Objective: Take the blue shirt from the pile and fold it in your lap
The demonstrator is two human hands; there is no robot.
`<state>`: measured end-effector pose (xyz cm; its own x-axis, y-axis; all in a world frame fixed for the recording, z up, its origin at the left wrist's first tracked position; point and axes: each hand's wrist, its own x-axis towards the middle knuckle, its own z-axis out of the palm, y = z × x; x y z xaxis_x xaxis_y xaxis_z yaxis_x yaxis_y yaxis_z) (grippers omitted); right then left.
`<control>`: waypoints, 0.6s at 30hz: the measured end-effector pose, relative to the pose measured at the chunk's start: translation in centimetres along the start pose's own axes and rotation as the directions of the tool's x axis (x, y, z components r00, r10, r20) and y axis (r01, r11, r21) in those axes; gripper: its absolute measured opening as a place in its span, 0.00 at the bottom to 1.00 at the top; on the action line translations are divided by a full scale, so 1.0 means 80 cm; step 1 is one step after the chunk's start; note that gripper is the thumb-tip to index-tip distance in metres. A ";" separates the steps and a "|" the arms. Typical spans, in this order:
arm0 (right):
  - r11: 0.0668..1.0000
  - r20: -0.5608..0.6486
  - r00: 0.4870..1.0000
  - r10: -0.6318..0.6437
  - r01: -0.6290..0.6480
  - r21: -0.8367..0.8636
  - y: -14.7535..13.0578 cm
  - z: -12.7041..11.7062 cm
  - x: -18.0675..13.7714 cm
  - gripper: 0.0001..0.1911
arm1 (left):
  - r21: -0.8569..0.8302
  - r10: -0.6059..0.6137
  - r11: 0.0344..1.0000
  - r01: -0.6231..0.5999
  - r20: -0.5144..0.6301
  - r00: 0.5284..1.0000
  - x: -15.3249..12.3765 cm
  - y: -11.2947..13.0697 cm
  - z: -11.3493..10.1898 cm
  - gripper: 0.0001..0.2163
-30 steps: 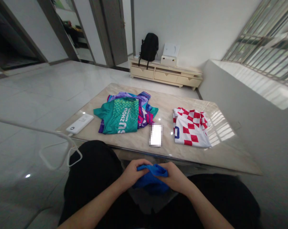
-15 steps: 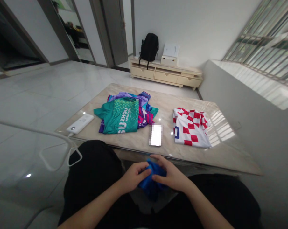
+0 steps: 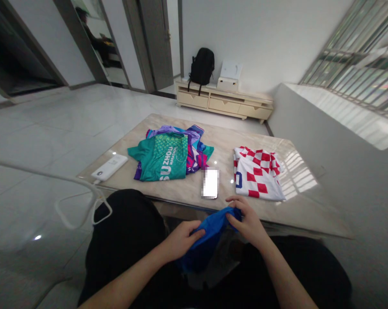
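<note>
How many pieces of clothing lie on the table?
3: a teal Suzhou marathon shirt on top of a purple and pink garment, left of centre, and a red-and-white checkered jersey at right. Others may hide underneath.

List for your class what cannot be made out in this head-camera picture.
Head view:
Blue cloth: its full shape, bunched by the left hand and right hand.
Flat rectangle: blurred to pixels, kind unknown.
Purple pile: mostly covered by the teal shirt.
Checked shirt: its number, cut off by a fold.

Pixelated rectangle (image 3: 210, 183) unreadable; blue cloth (image 3: 203, 251) bunched, garment type hidden, lower end shadowed.
</note>
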<state>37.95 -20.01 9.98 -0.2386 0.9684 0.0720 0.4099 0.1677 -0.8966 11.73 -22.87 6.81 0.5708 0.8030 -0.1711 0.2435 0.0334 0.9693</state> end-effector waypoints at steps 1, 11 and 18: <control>0.998 0.033 0.999 -0.034 0.035 -0.042 -0.002 0.004 -0.001 0.03 | 0.008 0.003 1.000 -0.003 0.001 1.000 0.000 -0.001 0.001 0.21; 0.985 0.448 0.894 -0.026 0.100 -0.144 -0.011 0.046 -0.017 0.09 | 0.047 -0.022 0.999 0.022 0.005 1.000 0.001 -0.004 0.008 0.18; 0.993 0.118 0.988 -0.103 0.109 -0.043 -0.007 0.008 -0.005 0.06 | -0.071 -0.022 0.997 0.027 0.073 0.997 -0.001 0.002 0.002 0.19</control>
<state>37.26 -20.63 10.21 -0.3821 0.9173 0.1118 0.4192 0.2799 -0.8637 11.87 -23.00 6.95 0.6213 0.7564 -0.2048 0.2030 0.0970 0.9744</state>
